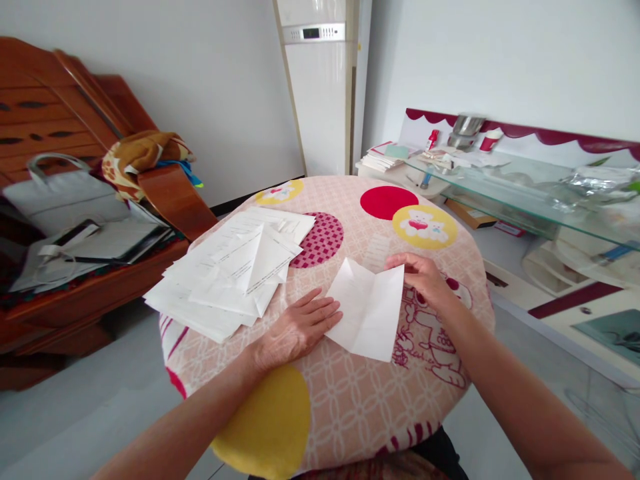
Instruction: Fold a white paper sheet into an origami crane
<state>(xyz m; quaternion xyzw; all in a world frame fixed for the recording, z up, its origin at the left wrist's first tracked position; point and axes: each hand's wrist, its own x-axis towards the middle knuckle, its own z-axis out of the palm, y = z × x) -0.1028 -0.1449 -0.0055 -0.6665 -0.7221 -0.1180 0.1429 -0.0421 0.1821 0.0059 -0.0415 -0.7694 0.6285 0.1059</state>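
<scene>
To the left stands the wooden bench (pixel 165 200), its arm close by the rim; to the right runs the cabinet (pixel 545 327), a floor gap apart from it. Between them is the table (pixel 345 407), covered in patterned cloth with a rounded edge. On its left half lies the pile (pixel 200 287), papers fanned unevenly, stretching from near left to far right; its left corner seems to reach past the rim. The sheet (pixel 380 313) is right of the pile, just right of the table's middle and apart from every rim. Its long axis runs away from the person, the far end leaning a little right. A crease follows that axis, with a panel rising to each side in a shallow V. Open room on the cloth lies beyond the sheet, toward the red spot (pixel 389 202), and in front of it, down to the near rim; leftward the pile is nearer. The left hand (pixel 300 327) lies palm down, flat, fingers pointing right and only slightly spread, tips at the sheet's left edge. The right hand (pixel 425 280) has its fingers narrowed at the far right corner, appearing to hold it; its thumb cannot be made out clearly.
</scene>
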